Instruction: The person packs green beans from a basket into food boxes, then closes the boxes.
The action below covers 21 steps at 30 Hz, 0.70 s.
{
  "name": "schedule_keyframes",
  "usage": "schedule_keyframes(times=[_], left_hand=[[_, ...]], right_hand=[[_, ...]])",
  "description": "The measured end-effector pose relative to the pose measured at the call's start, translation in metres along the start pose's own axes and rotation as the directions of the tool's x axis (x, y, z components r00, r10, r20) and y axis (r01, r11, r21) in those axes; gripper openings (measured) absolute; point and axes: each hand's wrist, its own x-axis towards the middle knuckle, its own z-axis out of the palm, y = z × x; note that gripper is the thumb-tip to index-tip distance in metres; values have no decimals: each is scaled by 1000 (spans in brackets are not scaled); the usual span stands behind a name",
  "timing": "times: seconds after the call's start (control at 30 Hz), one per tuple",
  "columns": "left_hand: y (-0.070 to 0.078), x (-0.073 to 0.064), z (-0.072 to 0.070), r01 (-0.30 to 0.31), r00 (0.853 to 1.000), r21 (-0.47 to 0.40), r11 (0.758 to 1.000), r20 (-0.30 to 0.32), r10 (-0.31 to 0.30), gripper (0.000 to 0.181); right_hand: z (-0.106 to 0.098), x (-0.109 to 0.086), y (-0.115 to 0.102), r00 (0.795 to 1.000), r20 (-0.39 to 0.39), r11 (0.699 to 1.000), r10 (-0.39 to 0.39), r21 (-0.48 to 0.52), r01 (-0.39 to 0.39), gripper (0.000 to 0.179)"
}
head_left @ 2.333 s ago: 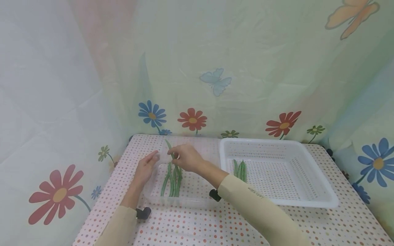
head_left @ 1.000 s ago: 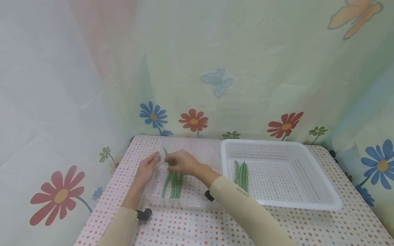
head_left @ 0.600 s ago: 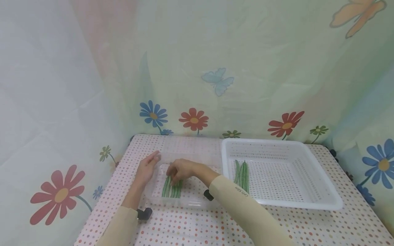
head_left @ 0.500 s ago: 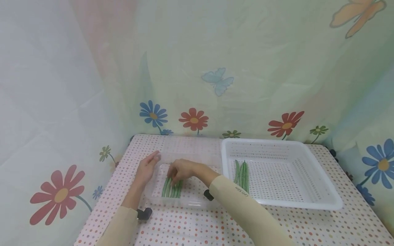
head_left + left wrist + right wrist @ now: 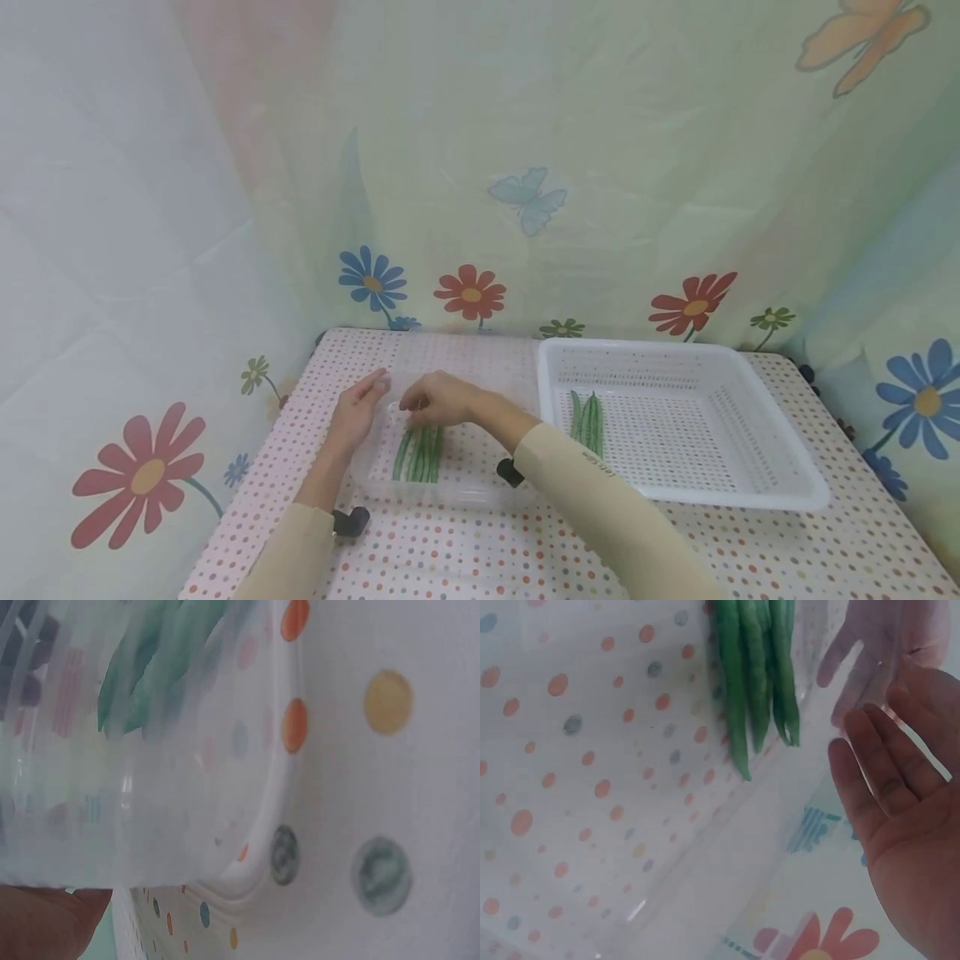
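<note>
Smooth, glossy plastic box [image 5: 480, 497].

Both my arms wear beige sleeves, the left sleeve [image 5: 288, 546] and the right sleeve [image 5: 615, 512] matching in colour, plain and fairly close-fitting. Each ends on the forearm, leaving my left hand [image 5: 356, 421] and right hand [image 5: 442, 400] bare. Small dark lettering [image 5: 598, 463] marks my right sleeve near its cuff; I find it illegible. A black, rounded, knob-like unit [image 5: 351, 522] shows beside my left cuff, and a second black unit [image 5: 511, 472] beside my right.
</note>
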Motion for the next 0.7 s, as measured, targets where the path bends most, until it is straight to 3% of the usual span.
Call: schedule_keyframes(times=[0.13, 0.27, 0.7], left_hand=[[0, 0, 0, -3, 1000, -1, 1000, -5, 3, 49], [-2, 1, 0, -21, 1000, -5, 1000, 0, 21, 49], [-2, 0, 0, -22, 1000, -6, 1000, 5, 22, 50]], right_hand=[[-8, -5, -9, 997, -71, 999, -2, -33, 0, 34], [-14, -11, -16, 993, -116, 990, 11, -136, -27, 40], [-28, -35, -17, 990, -135, 920, -49, -393, -8, 50]])
